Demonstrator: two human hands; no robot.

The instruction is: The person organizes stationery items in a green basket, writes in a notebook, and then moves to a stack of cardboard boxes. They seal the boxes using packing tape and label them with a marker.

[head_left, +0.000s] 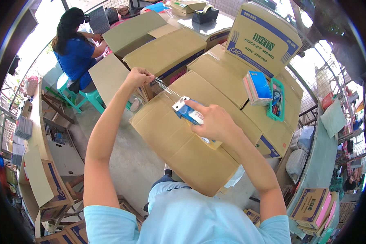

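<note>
A closed brown cardboard box (179, 142) stands in front of me, top flaps shut. My right hand (215, 122) grips a blue and white tape dispenser (188, 112) resting on the box top. A strip of clear tape (166, 88) runs from the dispenser up and left to my left hand (138, 76), which pinches its free end above the box's far left edge. Both arms reach forward over the box.
More brown boxes (171, 53) are stacked behind and to the right. A stack of blue packets (258, 87) and a green basket (277, 101) lie on one. A person in a blue shirt (75, 51) sits at the far left on a green stool. Flat cartons (49, 183) lean at lower left.
</note>
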